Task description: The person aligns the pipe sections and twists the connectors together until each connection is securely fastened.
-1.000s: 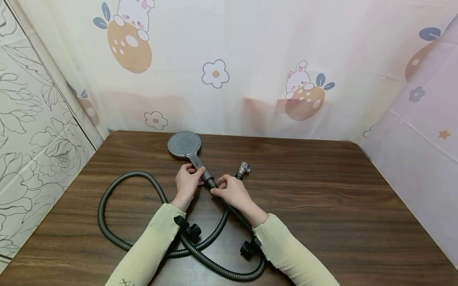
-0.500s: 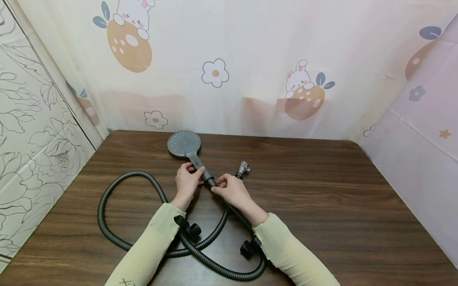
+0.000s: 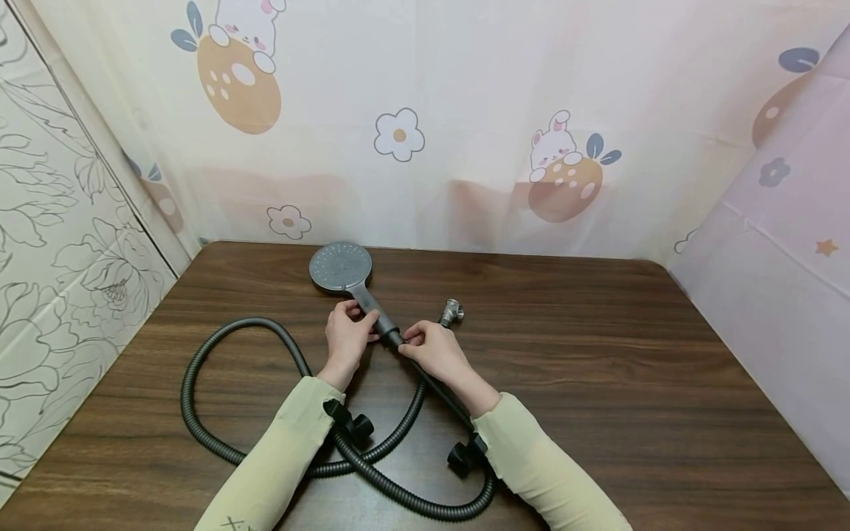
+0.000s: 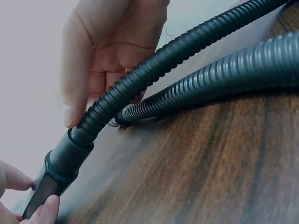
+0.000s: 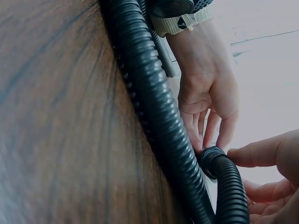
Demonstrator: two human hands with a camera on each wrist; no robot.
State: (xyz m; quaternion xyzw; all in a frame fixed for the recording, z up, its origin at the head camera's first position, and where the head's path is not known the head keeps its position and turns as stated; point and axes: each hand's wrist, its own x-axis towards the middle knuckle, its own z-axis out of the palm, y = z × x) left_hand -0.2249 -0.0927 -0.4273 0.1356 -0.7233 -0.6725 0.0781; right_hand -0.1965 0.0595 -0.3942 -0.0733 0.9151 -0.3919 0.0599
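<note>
A grey shower head (image 3: 341, 265) lies face up on the brown table (image 3: 598, 383), its handle pointing toward me. My left hand (image 3: 358, 318) grips the handle. My right hand (image 3: 410, 341) pinches the hose nut (image 3: 397, 339) at the handle's end. The dark corrugated hose (image 3: 199, 383) runs from there under my right arm and loops across the table to the left. In the left wrist view the nut (image 4: 67, 156) meets the handle, with my left fingertips (image 4: 44, 210) on it. In the right wrist view my right fingers (image 5: 259, 156) touch the hose end (image 5: 212, 161).
A small silver metal fitting (image 3: 451, 313) lies just right of my hands. Patterned curtains (image 3: 465, 110) close off the table at the back and on both sides. Black wrist-camera mounts (image 3: 352, 424) sit over the hose loops near the front edge.
My right hand has shifted slightly up and right on the hose nut. The left hand, shower head and hose stay where they were.
</note>
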